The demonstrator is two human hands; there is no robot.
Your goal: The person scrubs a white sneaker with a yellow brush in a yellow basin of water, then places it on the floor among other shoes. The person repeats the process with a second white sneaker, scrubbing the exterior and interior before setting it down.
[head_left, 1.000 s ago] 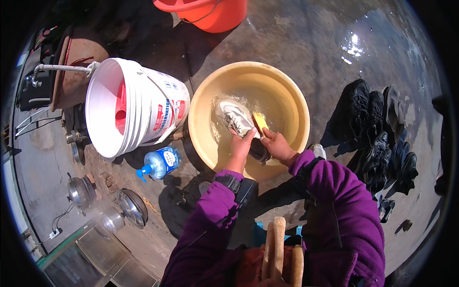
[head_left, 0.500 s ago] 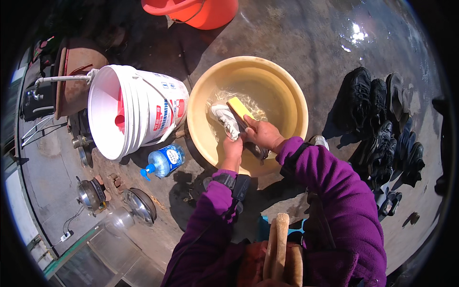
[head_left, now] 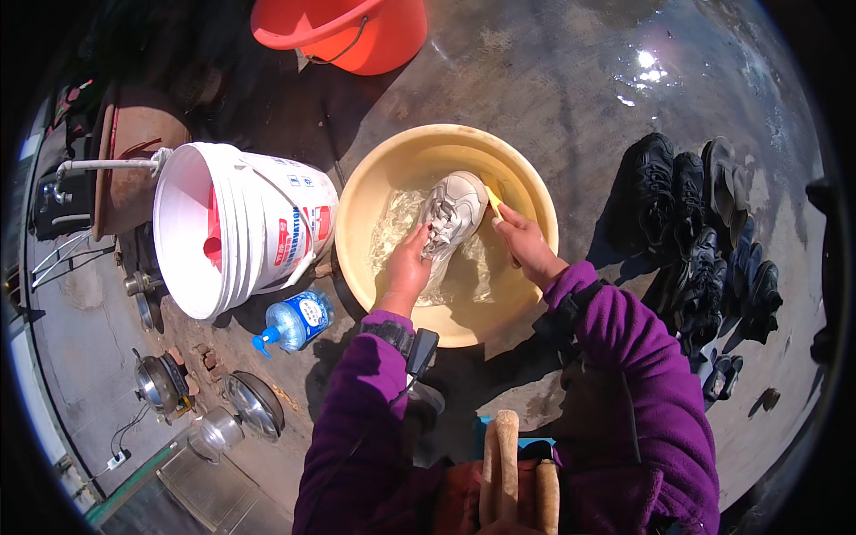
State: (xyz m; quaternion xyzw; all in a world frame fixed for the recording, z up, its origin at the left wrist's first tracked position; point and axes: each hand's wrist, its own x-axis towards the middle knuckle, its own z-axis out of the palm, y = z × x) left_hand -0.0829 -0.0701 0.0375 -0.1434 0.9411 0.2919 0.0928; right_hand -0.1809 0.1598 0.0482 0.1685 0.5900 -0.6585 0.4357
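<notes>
A pale grey lace-up sneaker (head_left: pixel 456 209) is tilted toe-up over the shallow water of a yellow basin (head_left: pixel 530 201). My left hand (head_left: pixel 407 269) is closed on the shoe's side near the laces. In my right hand (head_left: pixel 528 245) is a yellow scrubbing brush (head_left: pixel 493 196), pressed against the sneaker's right edge near the toe. The brush's bristles are mostly hidden behind the shoe and my fingers.
Left of the basin, a white bucket (head_left: pixel 201 236) lies tilted beside a blue pump bottle (head_left: pixel 301 319). An orange-red bucket (head_left: pixel 379 36) is at the far side. Several dark shoes (head_left: pixel 655 192) are lined up on the right. Metal pots (head_left: pixel 254 404) sit at lower left.
The sneaker has been turned from its side so its laced upper and toe show. My right hand has moved right with the brush, apart from my left hand. The view has shifted slightly.
</notes>
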